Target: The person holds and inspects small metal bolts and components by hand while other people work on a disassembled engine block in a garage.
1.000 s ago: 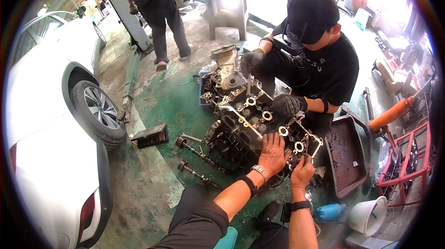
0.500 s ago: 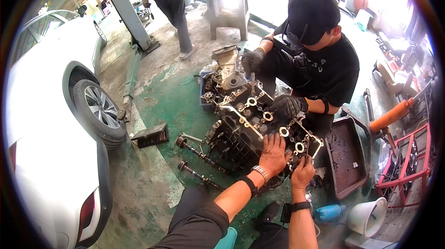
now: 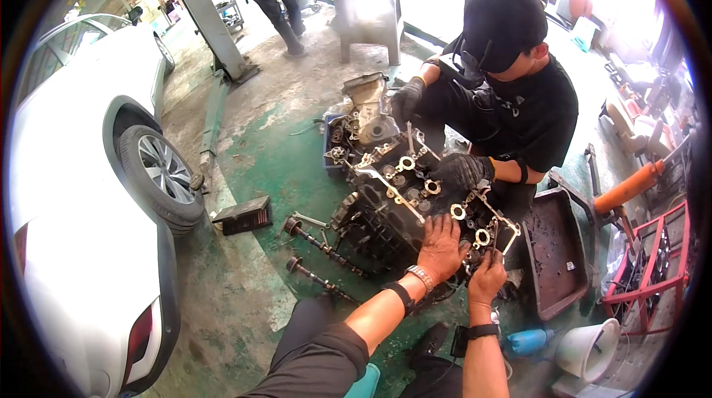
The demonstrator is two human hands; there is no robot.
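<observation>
A partly stripped engine [image 3: 386, 213] with an exposed cylinder head sits on the floor before me. My left hand [image 3: 442, 250] lies on its near side, palm down and fingers spread. Beside it my right hand [image 3: 487, 279] is closed at the near right edge of the head; whatever its fingers grip is hidden. Across the engine a crouching person in black [image 3: 530, 116] works on it with both gloved hands. One dark glove [image 3: 463, 170] rests on the top of the head, the other [image 3: 406, 99] is at the far end.
Two camshafts [image 3: 320, 248] lie on the floor left of the engine, near a dark open case [image 3: 243, 216]. A white car [image 3: 89, 198] stands at left. On the right are a brown tray [image 3: 555, 257], a white bucket [image 3: 586, 350], a blue bottle [image 3: 528, 342] and a red frame [image 3: 653, 264].
The person walking in the background has stepped farther away. The view has shifted very slightly; both my hands and the co-worker's gloves keep nearly the same places on the engine.
</observation>
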